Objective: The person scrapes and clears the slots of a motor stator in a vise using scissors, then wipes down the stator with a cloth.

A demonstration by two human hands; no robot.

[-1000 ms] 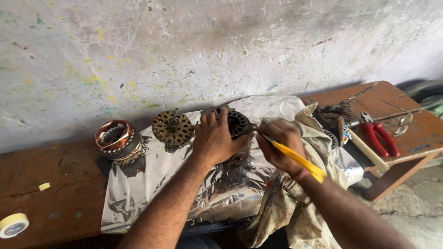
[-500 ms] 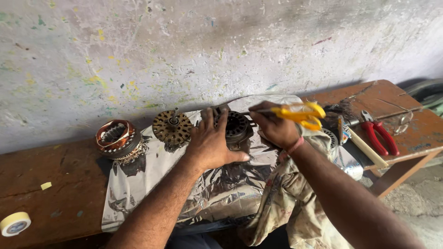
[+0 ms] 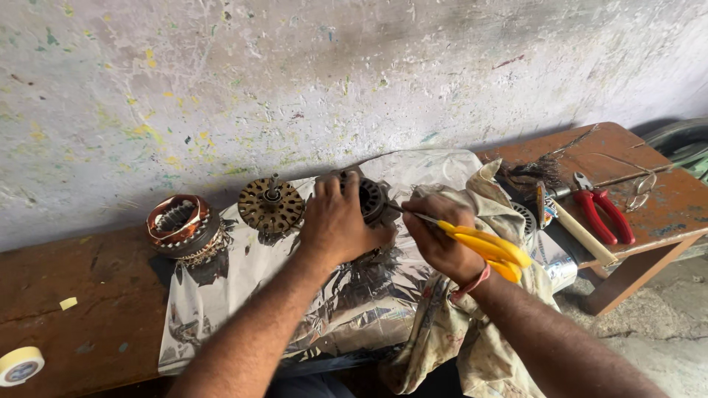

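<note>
I see the paint-flecked wall (image 3: 354, 74) filling the top of my view, and under it the brown wooden worktop (image 3: 81, 295) running from left to right. A crinkled silver foil sheet (image 3: 354, 302) covers its middle, with a stained cloth (image 3: 472, 346) bunched along the sheet's right edge. My left hand (image 3: 335, 221) lies flat over the dark round motor part (image 3: 372, 199) on the foil, fingers spread and pressing down on it. My right hand (image 3: 439, 239) is closed around the yellow-handled scissors (image 3: 483, 247), whose metal tip touches the right side of that part. To the left stand a perforated rusty disc with a short shaft (image 3: 271, 205) and, further left, a copper-wound coil ring (image 3: 178, 225) at the foil's corner. Red-handled pliers (image 3: 605, 214) lie well to the right on bare wood, beside a wooden-handled tool (image 3: 582, 232). A roll of pale tape (image 3: 18, 365) sits at the far left edge
</note>
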